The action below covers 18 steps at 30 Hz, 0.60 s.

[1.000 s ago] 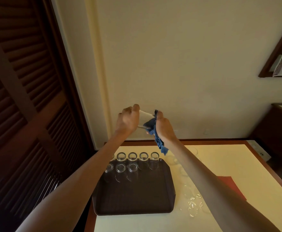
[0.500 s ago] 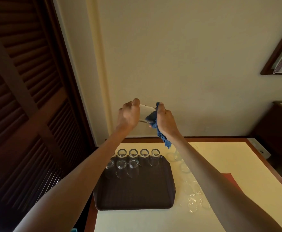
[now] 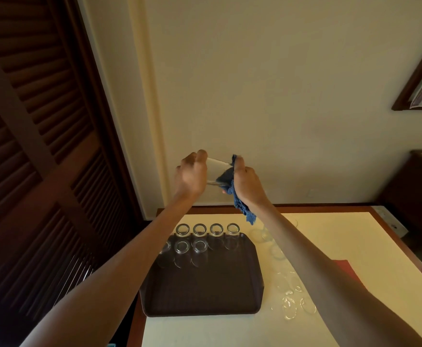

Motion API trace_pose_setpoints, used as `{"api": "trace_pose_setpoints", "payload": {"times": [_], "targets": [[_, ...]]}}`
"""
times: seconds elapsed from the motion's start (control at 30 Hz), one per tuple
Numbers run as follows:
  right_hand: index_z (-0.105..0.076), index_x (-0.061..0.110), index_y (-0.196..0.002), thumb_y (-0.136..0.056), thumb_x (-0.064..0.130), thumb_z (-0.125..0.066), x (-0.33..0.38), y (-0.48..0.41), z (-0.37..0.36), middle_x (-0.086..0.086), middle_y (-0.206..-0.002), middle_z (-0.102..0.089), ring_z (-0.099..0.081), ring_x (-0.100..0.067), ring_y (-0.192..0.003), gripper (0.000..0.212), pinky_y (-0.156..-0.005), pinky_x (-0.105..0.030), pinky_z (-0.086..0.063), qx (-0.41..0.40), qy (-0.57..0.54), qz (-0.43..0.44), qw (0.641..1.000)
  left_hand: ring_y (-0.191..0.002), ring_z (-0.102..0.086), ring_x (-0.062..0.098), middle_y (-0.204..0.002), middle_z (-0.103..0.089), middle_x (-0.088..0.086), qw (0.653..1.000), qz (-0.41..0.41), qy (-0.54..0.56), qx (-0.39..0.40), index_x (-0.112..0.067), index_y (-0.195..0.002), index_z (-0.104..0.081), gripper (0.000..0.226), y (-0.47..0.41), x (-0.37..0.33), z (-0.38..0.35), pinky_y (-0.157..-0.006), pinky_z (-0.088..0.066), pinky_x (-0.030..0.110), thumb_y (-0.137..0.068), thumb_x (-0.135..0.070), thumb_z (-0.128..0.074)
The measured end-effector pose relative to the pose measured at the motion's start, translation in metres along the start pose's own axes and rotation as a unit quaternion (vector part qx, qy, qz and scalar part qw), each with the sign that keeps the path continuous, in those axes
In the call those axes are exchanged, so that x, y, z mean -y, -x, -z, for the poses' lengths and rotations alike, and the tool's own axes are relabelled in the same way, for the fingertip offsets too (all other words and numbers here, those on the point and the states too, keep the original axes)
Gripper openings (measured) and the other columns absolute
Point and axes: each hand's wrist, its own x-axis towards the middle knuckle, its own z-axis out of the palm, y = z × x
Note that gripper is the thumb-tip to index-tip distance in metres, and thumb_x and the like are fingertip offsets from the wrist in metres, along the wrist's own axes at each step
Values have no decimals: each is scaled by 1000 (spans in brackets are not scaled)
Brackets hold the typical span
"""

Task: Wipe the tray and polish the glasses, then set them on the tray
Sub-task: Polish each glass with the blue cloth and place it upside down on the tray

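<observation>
Raised in front of the wall, my left hand [image 3: 191,175] grips the base end of a clear glass [image 3: 216,171] held sideways. My right hand [image 3: 246,182] holds a blue cloth [image 3: 240,204] pushed into the glass's mouth, with the cloth's tail hanging down. Below, a dark brown tray [image 3: 205,289] lies on the table with several clear glasses [image 3: 199,230] standing in two rows at its far edge. More glasses [image 3: 290,306] stand on the table to the right of the tray, partly hidden by my right forearm.
The cream table [image 3: 355,246] has a wooden rim and meets the wall. A red mat [image 3: 347,270] lies under my right arm. A dark louvred door [image 3: 42,159] fills the left side. Dark furniture [image 3: 420,191] stands at the right.
Both hands have kept the glass and cloth raised and shifted slightly upward in view; the cloth stays inside the glass. The tray and the glasses on it have not moved.
</observation>
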Motion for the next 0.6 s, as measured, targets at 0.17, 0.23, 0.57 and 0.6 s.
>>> {"api": "trace_pose_setpoints", "payload": {"times": [0.17,0.23,0.57,0.6], "targets": [[-56,2,-90,-106,39,-19,10,-7,10,-9,-49,-61,-40,-14,-33,55,-35,-17,-31,130,-91,-170,973,-51,-43,12,-57,-47,-3,955,-275,-66,-87,-17,-79,-48,38,9,8,2,-51,-31,26,-101,-47,-40],[-57,2,-93,-105,40,-21,8,-10,12,-12,-52,-62,-35,-13,-34,54,-35,-18,-30,161,-99,-192,963,-48,-44,15,-56,-47,-3,939,-322,-77,-92,-16,-81,-49,38,7,11,2,-48,-30,25,-103,-46,-41],[-59,-1,-89,-107,41,-21,0,-12,6,-10,-57,-61,-48,-15,-34,59,-35,-18,-35,106,-167,-117,973,-58,-48,18,-62,-50,-6,975,-188,-99,-68,-13,-79,-53,45,2,-12,1,-57,-37,31,-94,-53,-39],[-56,1,-88,-106,41,-20,3,-10,12,-11,-55,-58,-40,-15,-31,57,-32,-18,-31,158,-179,-160,958,-53,-46,16,-59,-46,-8,952,-268,-124,-85,-15,-80,-52,42,3,-9,2,-54,-38,31,-99,-51,-41]]}}
